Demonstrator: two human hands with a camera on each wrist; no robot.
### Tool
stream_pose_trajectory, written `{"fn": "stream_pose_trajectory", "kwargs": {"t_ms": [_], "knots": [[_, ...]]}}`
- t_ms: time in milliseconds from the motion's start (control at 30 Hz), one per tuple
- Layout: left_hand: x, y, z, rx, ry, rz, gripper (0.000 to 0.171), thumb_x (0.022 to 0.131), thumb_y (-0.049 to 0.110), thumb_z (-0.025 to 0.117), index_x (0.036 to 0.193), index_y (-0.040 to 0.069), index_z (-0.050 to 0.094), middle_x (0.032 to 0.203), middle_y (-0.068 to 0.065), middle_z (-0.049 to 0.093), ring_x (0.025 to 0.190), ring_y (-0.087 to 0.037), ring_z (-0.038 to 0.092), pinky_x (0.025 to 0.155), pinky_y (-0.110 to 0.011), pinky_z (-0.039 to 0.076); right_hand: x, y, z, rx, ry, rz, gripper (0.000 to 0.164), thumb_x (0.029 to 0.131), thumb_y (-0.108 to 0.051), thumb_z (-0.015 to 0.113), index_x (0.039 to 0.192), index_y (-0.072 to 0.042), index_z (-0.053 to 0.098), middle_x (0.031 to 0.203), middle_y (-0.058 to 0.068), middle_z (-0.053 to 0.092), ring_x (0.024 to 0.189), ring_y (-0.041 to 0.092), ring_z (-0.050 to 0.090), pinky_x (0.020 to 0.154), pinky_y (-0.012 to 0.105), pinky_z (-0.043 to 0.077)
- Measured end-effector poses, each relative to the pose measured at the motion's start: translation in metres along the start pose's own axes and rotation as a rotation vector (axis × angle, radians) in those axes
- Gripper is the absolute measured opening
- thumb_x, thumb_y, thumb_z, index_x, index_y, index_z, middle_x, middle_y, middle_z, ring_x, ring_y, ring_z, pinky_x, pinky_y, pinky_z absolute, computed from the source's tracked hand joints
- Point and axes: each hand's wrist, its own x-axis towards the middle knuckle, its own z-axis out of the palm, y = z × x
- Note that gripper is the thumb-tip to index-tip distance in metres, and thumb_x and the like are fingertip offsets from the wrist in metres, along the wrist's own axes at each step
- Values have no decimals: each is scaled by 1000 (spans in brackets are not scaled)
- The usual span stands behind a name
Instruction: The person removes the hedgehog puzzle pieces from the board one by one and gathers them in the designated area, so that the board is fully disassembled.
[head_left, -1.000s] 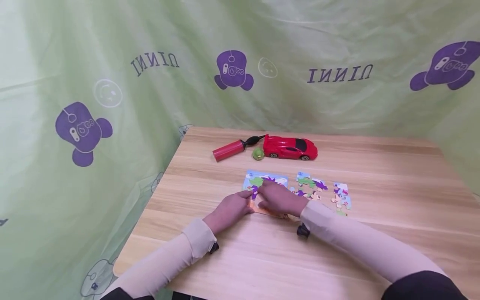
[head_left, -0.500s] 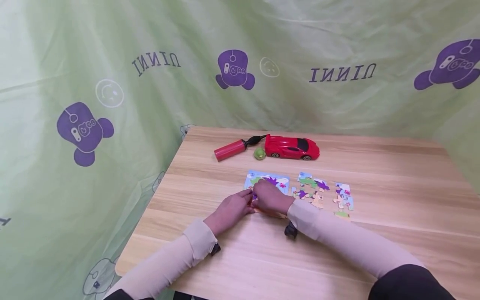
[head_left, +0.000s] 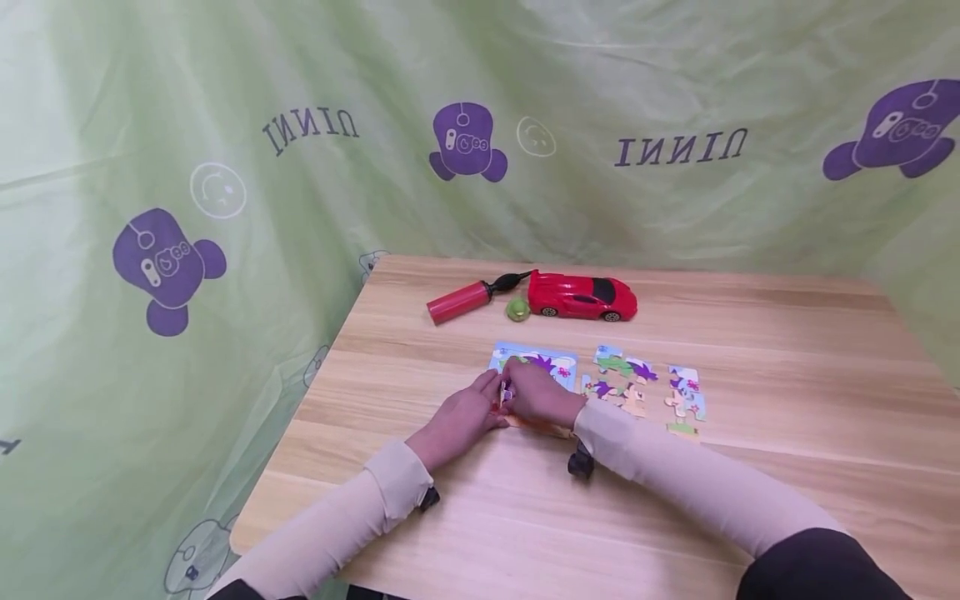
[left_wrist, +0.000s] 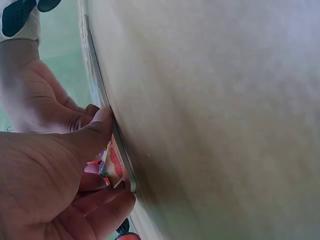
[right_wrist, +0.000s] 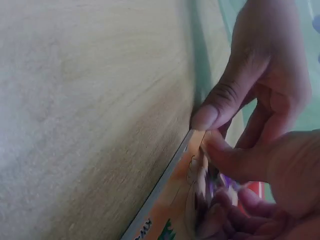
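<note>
A jigsaw puzzle board (head_left: 534,347) with a blue top border and an orange lower border lies flat on the table in the head view. My left hand (head_left: 459,417) holds the board's near left corner, its thumb at the front edge and fingers along the left side. Just right of it, my right hand (head_left: 540,395) reaches over the board and pinches a small puzzle piece (head_left: 507,394) near the left border. In the left wrist view, a piece with a red patch (left_wrist: 116,159) stands tilted above the board between the hands. My right hand covers much of the board's middle.
Several loose puzzle pieces (head_left: 613,364) lie right of the board, with more pieces (head_left: 684,392) farther right. Behind stand a red toy car (head_left: 581,297), a red hand pump (head_left: 459,302) and a small green toy (head_left: 517,309). A green printed curtain (head_left: 570,217) hangs behind the table.
My right hand has shifted left over the board, closer to the left hand. Between the hands, the piece now shows tilted. The left hand stays at the corner, with slight finger movement.
</note>
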Motion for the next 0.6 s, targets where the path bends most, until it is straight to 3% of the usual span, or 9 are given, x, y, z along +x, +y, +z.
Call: {"fn": "stream_pose_trajectory", "kwargs": {"t_ms": [133,333,467,600], "knots": [[-1,1,1,11,-7,-9,78,94,42,67,151,-4,39,154,-19,46,132,-29,58,103,-35,54,1,11,-9,114,-18,41,17,84,-8,78,97,-8,67,81,4,64,73,15,58,64,24,49],[-4,-4,-1,-92,-3,2,79,97,38,64,161,14,23,149,-15,54,117,-28,68,101,-39,56,-9,36,-42,137,-10,26,8,83,-11,78,87,-8,71,78,3,66,71,14,56,64,23,47],[-8,-16,-5,-34,3,70,57,101,31,60,153,14,43,147,-13,56,126,-30,63,104,-42,54,-24,53,-58,191,-17,62,8,88,-13,75,88,-7,70,76,5,65,66,13,53,59,24,45],[-13,-30,-12,33,-19,111,40,100,28,61,136,10,62,146,-11,57,134,-30,57,109,-42,49,-37,65,-61,210,-66,78,8,92,-12,71,86,-6,70,73,8,66,63,12,53,58,24,44]]}}
